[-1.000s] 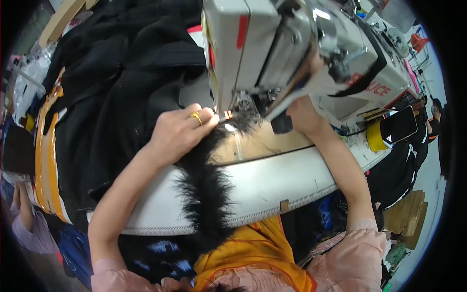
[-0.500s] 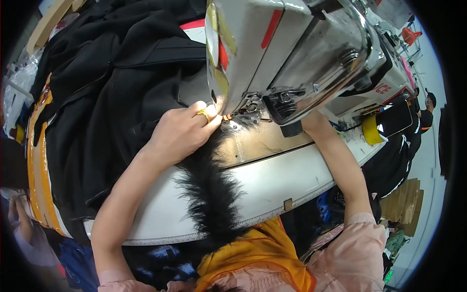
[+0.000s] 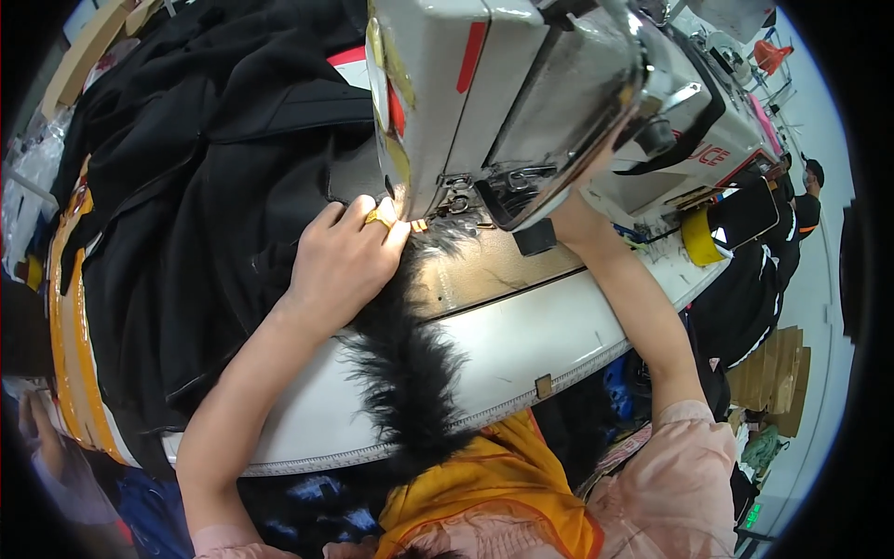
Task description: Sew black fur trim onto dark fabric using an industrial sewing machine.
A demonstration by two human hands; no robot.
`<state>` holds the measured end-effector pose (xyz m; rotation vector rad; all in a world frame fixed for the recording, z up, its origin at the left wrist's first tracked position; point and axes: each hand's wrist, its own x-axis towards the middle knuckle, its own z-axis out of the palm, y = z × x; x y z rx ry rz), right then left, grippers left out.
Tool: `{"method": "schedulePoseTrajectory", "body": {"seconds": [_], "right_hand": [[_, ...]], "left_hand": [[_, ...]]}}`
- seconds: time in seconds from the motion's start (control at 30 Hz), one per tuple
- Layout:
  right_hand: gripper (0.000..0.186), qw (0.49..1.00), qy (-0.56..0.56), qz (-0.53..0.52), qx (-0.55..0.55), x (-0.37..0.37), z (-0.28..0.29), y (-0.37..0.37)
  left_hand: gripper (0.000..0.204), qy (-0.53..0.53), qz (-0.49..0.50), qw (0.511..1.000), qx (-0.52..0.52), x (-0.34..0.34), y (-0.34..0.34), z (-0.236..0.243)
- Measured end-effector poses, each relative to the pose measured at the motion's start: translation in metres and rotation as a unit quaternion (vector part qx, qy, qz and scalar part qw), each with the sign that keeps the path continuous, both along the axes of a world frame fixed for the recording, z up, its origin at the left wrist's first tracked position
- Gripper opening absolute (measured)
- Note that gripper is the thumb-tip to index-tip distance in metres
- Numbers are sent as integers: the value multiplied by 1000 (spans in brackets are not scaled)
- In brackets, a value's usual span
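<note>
A strip of black fur trim runs from my lap, over the table edge, to the needle area of a white sewing machine. My left hand, with a gold ring, is closed with bent fingers on the trim and black fabric, close beside the presser foot. Behind the machine's shiny metal guard, my right hand reaches in beyond the needle. Its fingers are hidden there, and whatever they touch is out of sight.
A measuring tape lines the white table's front edge. Black garment folds heap on the left, beside a table edge covered with orange tape. To the right are a yellow tape roll, a phone, cardboard and a distant person.
The view has shifted, so the machine appears farther left. My left hand stays beside the presser foot, its fingers looking slightly more bent and apart. My right hand remains behind the guard.
</note>
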<state>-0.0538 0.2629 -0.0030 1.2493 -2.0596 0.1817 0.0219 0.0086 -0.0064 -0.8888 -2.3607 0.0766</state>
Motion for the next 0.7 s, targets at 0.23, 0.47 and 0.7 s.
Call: {"method": "schedulePoseTrajectory", "body": {"seconds": [0.23, 0.47, 0.7], "right_hand": [[15, 997, -33, -28, 67, 4, 4, 8], [52, 972, -159, 4, 174, 45, 23, 18], [46, 904, -269, -129, 307, 46, 24, -31]], "left_hand": [[14, 19, -17, 999, 35, -3, -9, 1], [23, -52, -34, 993, 105, 26, -3, 1], [17, -132, -5, 977, 168, 24, 1, -3]]}}
